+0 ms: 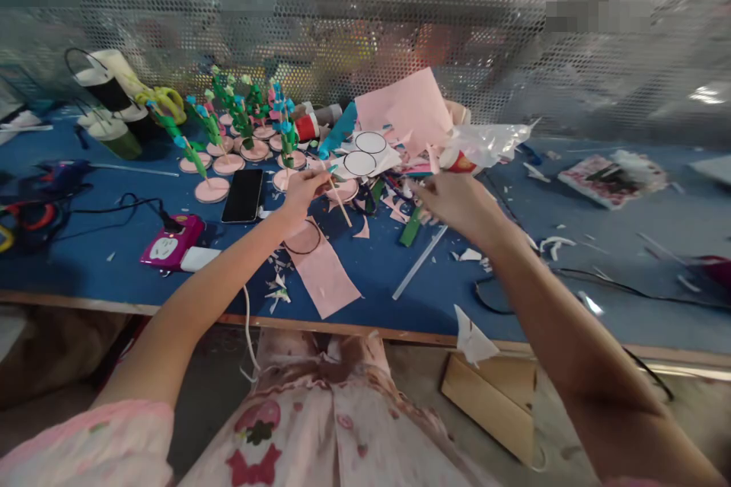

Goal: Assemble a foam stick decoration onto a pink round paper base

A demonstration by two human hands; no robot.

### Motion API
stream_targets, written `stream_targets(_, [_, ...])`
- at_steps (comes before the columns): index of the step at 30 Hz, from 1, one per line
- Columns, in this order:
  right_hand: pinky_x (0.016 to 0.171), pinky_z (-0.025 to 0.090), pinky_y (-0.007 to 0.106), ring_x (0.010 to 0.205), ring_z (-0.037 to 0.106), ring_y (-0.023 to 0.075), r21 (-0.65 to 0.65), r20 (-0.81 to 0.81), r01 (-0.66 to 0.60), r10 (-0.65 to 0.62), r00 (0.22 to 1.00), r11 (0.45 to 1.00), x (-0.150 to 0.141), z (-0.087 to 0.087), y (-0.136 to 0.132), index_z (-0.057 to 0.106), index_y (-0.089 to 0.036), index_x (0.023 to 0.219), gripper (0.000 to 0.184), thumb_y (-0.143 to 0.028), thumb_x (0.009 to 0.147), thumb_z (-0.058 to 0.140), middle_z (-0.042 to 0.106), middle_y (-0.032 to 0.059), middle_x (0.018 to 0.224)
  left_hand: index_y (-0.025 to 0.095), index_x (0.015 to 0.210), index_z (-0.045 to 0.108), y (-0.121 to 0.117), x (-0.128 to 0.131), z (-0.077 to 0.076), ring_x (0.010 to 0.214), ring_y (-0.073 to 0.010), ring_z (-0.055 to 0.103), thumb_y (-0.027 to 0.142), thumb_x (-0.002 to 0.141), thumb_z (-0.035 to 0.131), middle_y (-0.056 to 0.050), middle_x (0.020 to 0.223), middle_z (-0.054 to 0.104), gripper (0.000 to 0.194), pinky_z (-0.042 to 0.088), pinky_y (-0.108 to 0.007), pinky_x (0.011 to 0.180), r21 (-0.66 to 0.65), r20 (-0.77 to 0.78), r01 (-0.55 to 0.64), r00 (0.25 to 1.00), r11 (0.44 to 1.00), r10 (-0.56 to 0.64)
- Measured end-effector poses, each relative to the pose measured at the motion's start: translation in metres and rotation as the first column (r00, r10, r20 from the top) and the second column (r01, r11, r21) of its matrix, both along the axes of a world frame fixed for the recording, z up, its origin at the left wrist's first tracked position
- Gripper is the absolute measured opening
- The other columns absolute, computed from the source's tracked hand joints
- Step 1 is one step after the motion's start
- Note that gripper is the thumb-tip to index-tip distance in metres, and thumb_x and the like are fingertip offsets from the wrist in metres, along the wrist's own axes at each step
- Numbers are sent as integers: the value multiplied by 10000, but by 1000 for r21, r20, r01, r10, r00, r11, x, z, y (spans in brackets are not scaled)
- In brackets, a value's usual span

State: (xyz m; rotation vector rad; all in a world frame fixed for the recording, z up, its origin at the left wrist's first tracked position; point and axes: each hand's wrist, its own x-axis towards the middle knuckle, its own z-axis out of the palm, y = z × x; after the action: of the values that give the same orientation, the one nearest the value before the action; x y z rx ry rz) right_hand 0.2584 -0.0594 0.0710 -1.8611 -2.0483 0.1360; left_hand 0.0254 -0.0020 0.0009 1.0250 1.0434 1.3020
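Note:
My left hand (305, 194) pinches a thin wooden stick (341, 203) with a bit of blue at its upper end. To the right, my right hand (457, 205) reaches down over a heap of paper scraps (395, 204), fingers curled together; what they grip, if anything, is hidden. Beside it lie a green paper strip (410, 227) and a clear glue stick (419, 262). Left of my left hand, several green paper plants with blue flowers (240, 125) stand on round pink bases (211, 189). A pink paper strip (325, 274) with a drawn circle lies below.
A black phone (243, 196) and a magenta power socket (173, 242) with cords lie at left. Behind the scraps are pink paper (405, 110), white sheets with circles (371, 154) and a plastic bag (491, 143). Perforated metal panel (343, 30) closes the back. A cable (617, 281) crosses the right.

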Motion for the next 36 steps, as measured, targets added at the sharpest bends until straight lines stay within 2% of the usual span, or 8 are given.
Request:
stream_targets(2, [531,358,298,570,587,221,68,234,95,-108,966,993,-7,-8,-35,568,-154,620,388,-416,880,449,598,102,561,126,599,615,0,-1,2,561,-81,560,260,700,695,-10,608,617,186,458,-248,632,14,-54,17,998,1000,-16])
stream_targets(4, [482,285,271,522,557,188,122,266,136,-165,950,983,-20,-20,-64,581,-148,696,367,-391,902,399,614,97,594,122,583,607,0,-2,3,541,-81,551,246,706,692,-6,579,602,193,461,-251,628,7,-89,13,996,1000,-12])
stream_targets(7, [464,247,250,507,536,148,268,216,22,-82,973,963,-44,-46,-83,564,-152,688,390,-365,922,335,602,68,589,123,575,604,-1,-2,6,516,-77,540,216,719,675,2,553,589,186,454,-241,603,-19,-108,-16,994,1000,13])
stream_targets(11, [479,242,254,528,527,132,406,260,-177,72,963,896,-61,-75,-68,540,-156,629,382,-286,911,318,586,61,572,126,571,603,-2,-4,11,496,-68,534,173,744,631,8,552,598,181,441,-214,566,-56,-135,-40,990,998,32])
stream_targets(15, [481,223,260,524,504,130,425,294,-231,108,950,875,-55,-83,-41,549,-151,639,392,-295,914,310,577,62,571,119,567,621,1,-8,12,489,-79,548,176,737,628,-8,554,621,179,451,-208,543,-93,-256,2,966,996,-26])
stream_targets(25, [528,244,281,604,504,168,358,342,-144,14,940,923,-23,-77,31,604,-117,714,388,-286,893,303,598,119,665,136,521,608,15,-21,-6,474,-123,562,284,671,678,-22,482,593,222,471,-242,530,-101,-574,128,803,987,-163])
stream_targets(31, [566,280,288,674,525,194,356,272,-62,-40,961,933,21,-34,54,591,-129,809,332,-297,893,317,628,125,785,144,482,569,14,-21,-6,468,-125,560,280,662,671,-15,487,589,247,463,-245,531,-99,-599,105,788,989,-144])
stream_targets(36, [731,399,317,812,548,196,318,100,-70,40,994,946,64,-7,36,553,-152,863,353,-453,890,371,608,126,841,164,416,572,12,-24,-3,403,-123,488,260,653,648,0,367,496,267,377,-240,495,57,-745,81,666,995,-12])
